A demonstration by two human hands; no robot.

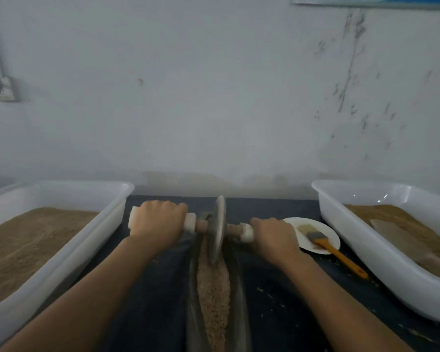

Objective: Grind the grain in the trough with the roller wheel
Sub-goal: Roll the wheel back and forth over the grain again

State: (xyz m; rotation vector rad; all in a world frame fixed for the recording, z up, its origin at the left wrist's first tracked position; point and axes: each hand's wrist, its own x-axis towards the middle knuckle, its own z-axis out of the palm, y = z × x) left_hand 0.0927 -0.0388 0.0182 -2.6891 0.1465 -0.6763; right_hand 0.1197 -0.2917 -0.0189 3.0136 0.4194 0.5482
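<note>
Gripping the axle, left hand [156, 222] and right hand [274, 237] hold the roller wheel [217, 231] at the trough's [239, 288] far end.

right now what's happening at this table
A person is grinding grain. The left hand and right hand each grip an end of the wooden axle of a grey disc-shaped roller wheel, which stands in a long dark trough filled with coarse tan grain, toward its far end.
</note>
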